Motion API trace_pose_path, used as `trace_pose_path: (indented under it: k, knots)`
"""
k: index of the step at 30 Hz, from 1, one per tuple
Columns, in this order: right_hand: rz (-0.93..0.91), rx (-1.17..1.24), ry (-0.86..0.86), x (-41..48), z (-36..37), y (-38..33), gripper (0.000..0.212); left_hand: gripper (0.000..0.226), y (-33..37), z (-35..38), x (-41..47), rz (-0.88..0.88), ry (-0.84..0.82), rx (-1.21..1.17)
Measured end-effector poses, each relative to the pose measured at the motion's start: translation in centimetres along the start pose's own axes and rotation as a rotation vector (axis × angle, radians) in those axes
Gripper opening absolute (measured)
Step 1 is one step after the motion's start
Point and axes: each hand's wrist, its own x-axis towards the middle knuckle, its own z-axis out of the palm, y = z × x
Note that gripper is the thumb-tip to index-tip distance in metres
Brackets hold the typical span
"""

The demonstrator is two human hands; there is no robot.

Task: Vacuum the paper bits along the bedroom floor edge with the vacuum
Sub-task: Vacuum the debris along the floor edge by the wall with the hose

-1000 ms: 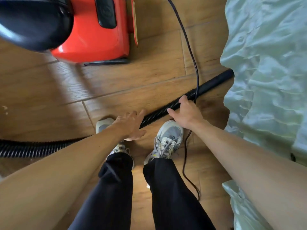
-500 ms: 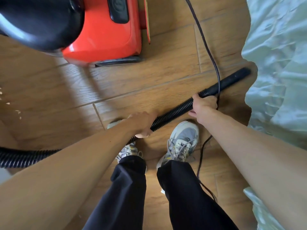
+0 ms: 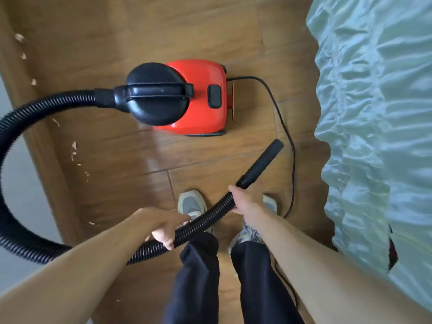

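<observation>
A red and black canister vacuum (image 3: 194, 99) stands on the wooden floor ahead of my feet. Its black ribbed hose (image 3: 28, 108) loops out to the left and comes back across my legs. My left hand (image 3: 163, 226) grips the hose lower down. My right hand (image 3: 245, 202) grips it just behind the smooth black nozzle (image 3: 261, 164), which is lifted and points up and right toward the bed. Several small paper bits (image 3: 74, 150) lie scattered along the wooden baseboard (image 3: 46, 146) on the left.
A bed with a pale green quilted cover (image 3: 374, 136) fills the right side. The vacuum's thin black power cord (image 3: 291, 146) runs from the vacuum's back down past my right shoe. My two feet in grey sneakers stand between the baseboard and the bed.
Both hands closed on the hose and lifted it off the floor. My view rose and pulled back, so the whole vacuum and the baseboard with paper bits now show.
</observation>
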Motion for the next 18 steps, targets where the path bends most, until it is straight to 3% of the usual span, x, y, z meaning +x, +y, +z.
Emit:
trace_pose_path:
  k: [3, 8, 13, 18]
  knots:
    - [-0.21, -0.096, 0.05, -4.8, 1.3, -2.2, 0.039, 0.076, -1.3, 2.2, -2.4, 0.048, 0.131, -0.014]
    - [-0.52, -0.19, -0.005, -11.5, 1.7, -6.0, 0.031, 0.05, -1.9, 3.2, -6.5, 0.118, 0.334, -0.162]
    - [-0.76, -0.4, -0.187, -16.6, 2.8, -9.9, 0.059, 0.066, -3.0, 3.5, -9.6, 0.19, 0.531, -0.383]
    - [-0.986, -0.668, -0.392, -21.3, 5.3, -12.8, 0.073, 0.087, -4.1, 5.0, -12.1, 0.253, 0.63, -0.585]
